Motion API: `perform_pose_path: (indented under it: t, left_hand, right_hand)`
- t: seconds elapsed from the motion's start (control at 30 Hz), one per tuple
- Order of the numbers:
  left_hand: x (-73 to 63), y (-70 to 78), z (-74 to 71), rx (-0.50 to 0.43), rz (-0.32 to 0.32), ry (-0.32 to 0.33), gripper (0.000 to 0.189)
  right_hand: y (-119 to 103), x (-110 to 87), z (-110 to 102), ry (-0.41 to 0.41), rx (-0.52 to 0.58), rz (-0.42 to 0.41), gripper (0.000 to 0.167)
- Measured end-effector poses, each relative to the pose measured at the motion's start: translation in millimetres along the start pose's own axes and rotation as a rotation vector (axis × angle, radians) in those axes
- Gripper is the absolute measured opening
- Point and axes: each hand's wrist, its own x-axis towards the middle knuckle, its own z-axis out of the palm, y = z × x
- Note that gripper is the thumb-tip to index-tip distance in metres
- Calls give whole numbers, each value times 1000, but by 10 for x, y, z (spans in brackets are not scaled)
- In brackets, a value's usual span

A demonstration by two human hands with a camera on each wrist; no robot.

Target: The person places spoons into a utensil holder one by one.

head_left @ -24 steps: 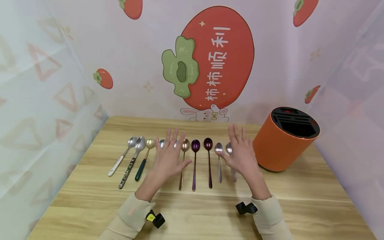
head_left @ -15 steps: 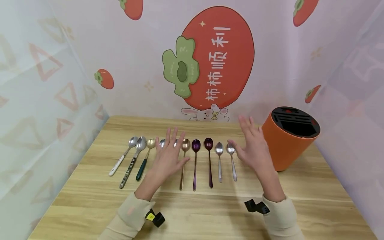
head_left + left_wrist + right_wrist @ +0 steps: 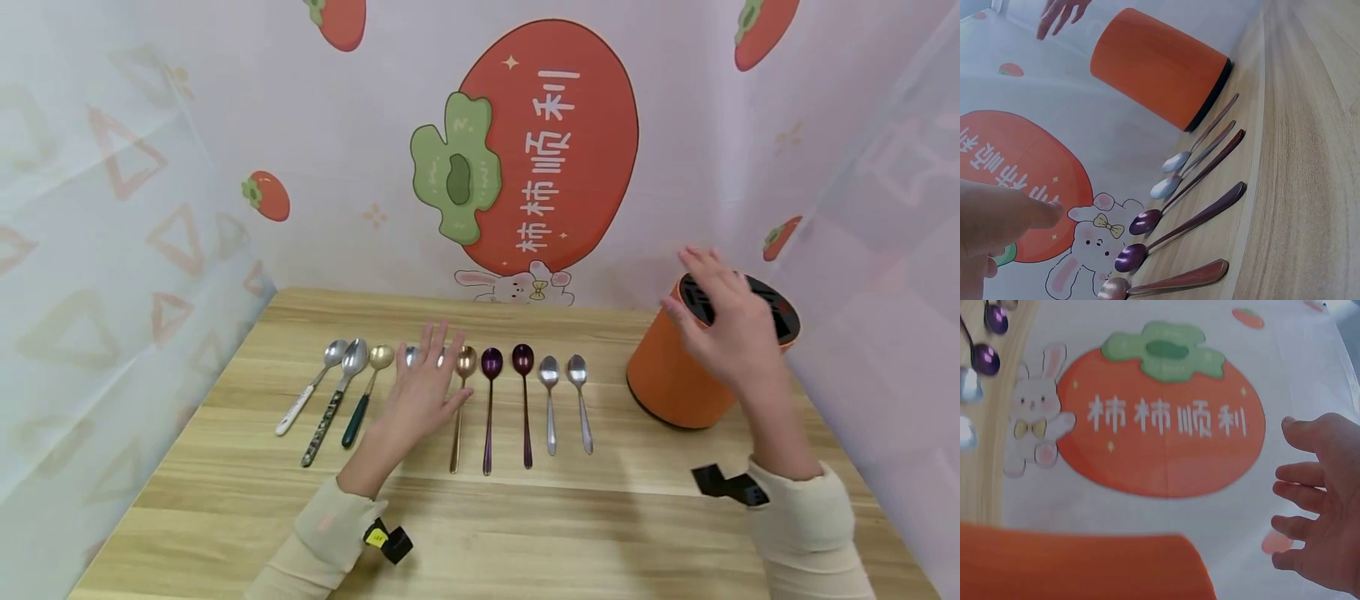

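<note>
My left hand (image 3: 423, 392), fingers spread, is over the middle of a row of spoons and partly covers some of them. A bronze spoon (image 3: 456, 446) lies by its thumb, and a green-handled spoon (image 3: 357, 419) is to its left. My right hand (image 3: 727, 333) is raised in front of the orange knife block (image 3: 663, 383), overlapping its black slotted top (image 3: 783, 312) in the head view. Its fingers are extended and hold nothing, as the right wrist view shows. Right of the left hand lie a purple spoon (image 3: 491, 364), a dark red spoon (image 3: 522, 360) and two silver spoons (image 3: 577, 372).
A white-handled spoon (image 3: 295, 411) and a spoon with a dark patterned handle (image 3: 322, 429) lie at the row's left end. Printed cloth (image 3: 360, 133) stands behind and along both sides of the wooden table (image 3: 495, 525).
My right hand has moved right, from above the silver spoons to the orange knife block, uncovering those spoons. My left hand has stayed nearly still.
</note>
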Motion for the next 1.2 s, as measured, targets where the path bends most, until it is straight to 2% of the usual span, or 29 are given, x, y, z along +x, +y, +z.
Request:
perform_pose_path:
  t: [0.1,0.23,0.47,0.57,0.87,0.97,1.07,1.2]
  left_hand:
    - [3,6,-2,-10,9,3,80]
    - [-4,7,2,-22,31,2,77]
    - [-22,-2,7,-19,45,4,75]
    - [-24,-10,16,-19,42,-1,75]
    - [-8,-13,31,-2,61,-5,75]
    - [-6,-8,39,-16,58,-35,74]
    - [-4,-2,42,-33,54,-57,73]
    - [1,5,43,-51,46,-45,67]
  right_hand:
    - [185,40,-163,4,6,9,54]
    - [433,69,-354,-46,3,45,49]
    - [798,34,-532,-101,-62,164,47]
    - [969,31,-550,-127,-60,200,46]
    - [1454,-27,-548,-278,20,396,46]
    - [1548,-66,-504,-317,55,423,48]
    - [1605,-110,-460,-369,137,462,50]
    - [1633,-133,-403,-406,250,523,51]
